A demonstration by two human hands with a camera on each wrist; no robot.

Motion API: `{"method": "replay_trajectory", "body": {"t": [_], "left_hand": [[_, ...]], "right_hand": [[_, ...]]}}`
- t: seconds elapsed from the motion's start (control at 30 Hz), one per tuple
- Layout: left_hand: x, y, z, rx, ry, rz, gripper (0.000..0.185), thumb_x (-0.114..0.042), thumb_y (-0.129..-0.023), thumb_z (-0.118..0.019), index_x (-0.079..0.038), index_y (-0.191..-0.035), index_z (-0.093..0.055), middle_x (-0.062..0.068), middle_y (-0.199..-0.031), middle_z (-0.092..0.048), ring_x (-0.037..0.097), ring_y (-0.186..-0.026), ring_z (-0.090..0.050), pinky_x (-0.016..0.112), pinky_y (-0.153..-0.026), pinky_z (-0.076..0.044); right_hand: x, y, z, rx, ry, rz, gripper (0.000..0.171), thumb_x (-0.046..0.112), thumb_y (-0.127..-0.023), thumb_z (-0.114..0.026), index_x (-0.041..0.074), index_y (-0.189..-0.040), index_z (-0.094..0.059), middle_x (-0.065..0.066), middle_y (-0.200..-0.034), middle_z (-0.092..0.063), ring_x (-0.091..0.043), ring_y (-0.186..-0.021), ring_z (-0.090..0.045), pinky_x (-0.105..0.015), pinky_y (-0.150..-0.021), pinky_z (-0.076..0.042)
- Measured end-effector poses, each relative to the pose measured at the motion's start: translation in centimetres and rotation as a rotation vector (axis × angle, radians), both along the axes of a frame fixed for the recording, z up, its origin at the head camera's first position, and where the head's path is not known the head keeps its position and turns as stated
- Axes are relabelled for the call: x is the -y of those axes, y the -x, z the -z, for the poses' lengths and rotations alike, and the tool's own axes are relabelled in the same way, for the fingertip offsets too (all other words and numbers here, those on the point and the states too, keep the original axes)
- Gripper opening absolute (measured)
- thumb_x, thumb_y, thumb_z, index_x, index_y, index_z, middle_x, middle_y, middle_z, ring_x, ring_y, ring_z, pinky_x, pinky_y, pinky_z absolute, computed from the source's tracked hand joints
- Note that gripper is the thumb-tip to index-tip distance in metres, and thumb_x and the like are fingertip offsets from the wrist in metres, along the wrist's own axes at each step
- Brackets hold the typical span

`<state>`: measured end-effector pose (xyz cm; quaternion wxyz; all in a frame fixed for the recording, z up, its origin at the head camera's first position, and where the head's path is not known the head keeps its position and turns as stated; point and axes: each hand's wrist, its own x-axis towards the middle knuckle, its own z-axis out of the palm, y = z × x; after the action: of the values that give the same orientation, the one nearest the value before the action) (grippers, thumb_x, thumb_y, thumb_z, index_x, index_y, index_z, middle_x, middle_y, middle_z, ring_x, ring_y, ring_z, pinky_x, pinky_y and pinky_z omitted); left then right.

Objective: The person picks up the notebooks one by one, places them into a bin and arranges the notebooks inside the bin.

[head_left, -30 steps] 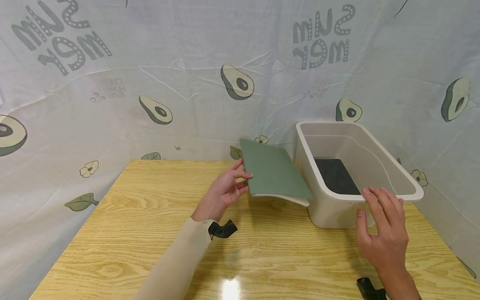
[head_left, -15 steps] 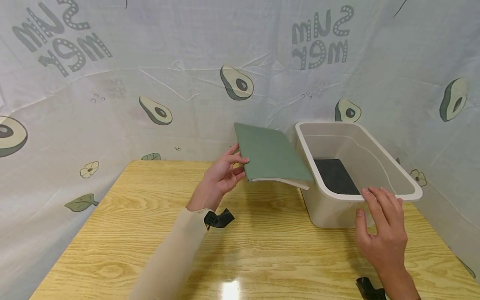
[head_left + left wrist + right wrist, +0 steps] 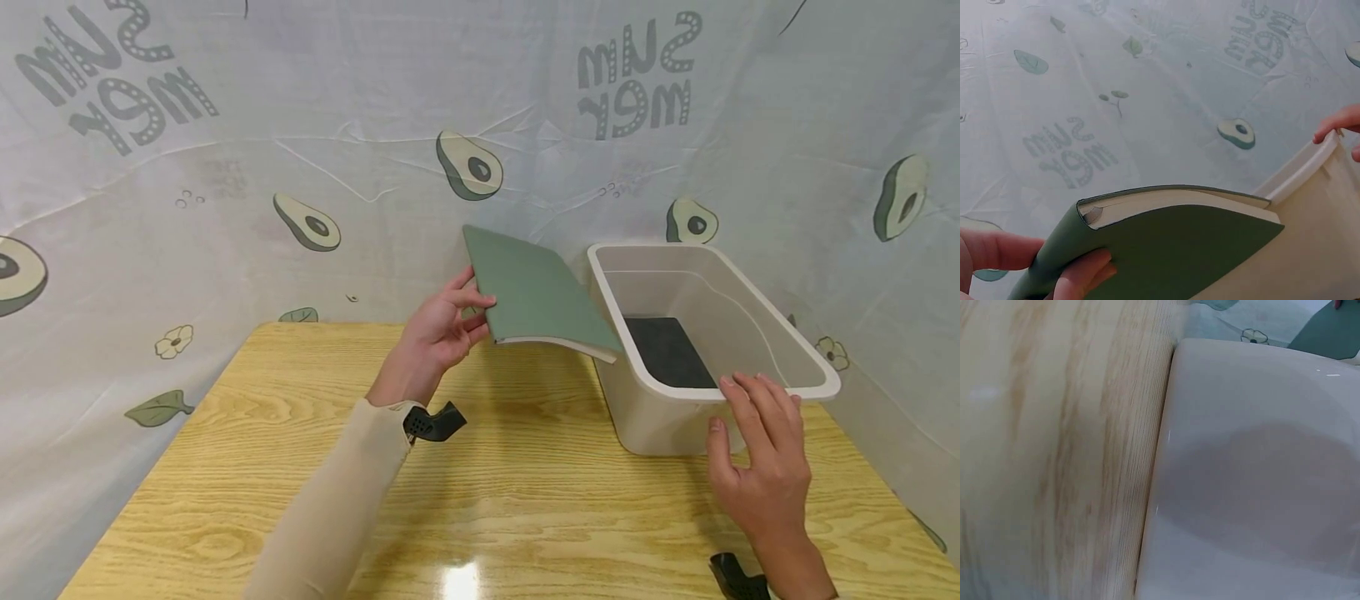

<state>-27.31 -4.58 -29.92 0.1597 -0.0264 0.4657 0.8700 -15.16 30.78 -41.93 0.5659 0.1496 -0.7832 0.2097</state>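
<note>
My left hand [image 3: 442, 325] pinches a green soft-cover notebook [image 3: 536, 287] by its spine edge, thumb on top and fingers beneath. The notebook is raised over the table, tilted, its far lower corner right at the left rim of a beige plastic bin [image 3: 675, 425]. In the left wrist view, the cream page block [image 3: 1191, 209] shows between the green covers. My right hand [image 3: 768, 454] rests its fingertips on the bin's near rim, fingers fairly straight. Inside the bin lies a dark flat rectangular item [image 3: 670, 352].
A wood-grain table [image 3: 300, 458] carries the bin at its right side. Behind it hangs a pale cloth [image 3: 375, 108] printed with avocados. A black wrist device [image 3: 435, 422] sits on the left wrist, another black device [image 3: 738, 577] on the right.
My left hand has lifted the notebook upward and slightly left, and it is now more steeply tilted. The right hand has stayed on the bin's rim.
</note>
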Motion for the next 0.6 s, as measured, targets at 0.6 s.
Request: {"method": "replay_trajectory", "body": {"t": [0.6], "left_hand": [[-0.1,-0.4,-2.6,-0.055,-0.053,0.003,0.076,0.008,-0.102,-0.053,-0.033,-0.165,-0.04,0.0,-0.163,-0.045,0.018,-0.098,-0.069,0.023,-0.076,-0.062]], "right_hand": [[0.0,-0.1,0.1,0.008,0.006,-0.001,0.044,0.028,-0.104,-0.056,-0.004,-0.128,-0.073,-0.031,-0.129,-0.07,-0.05,-0.132,-0.058,-0.062,-0.128,-0.031]]}}
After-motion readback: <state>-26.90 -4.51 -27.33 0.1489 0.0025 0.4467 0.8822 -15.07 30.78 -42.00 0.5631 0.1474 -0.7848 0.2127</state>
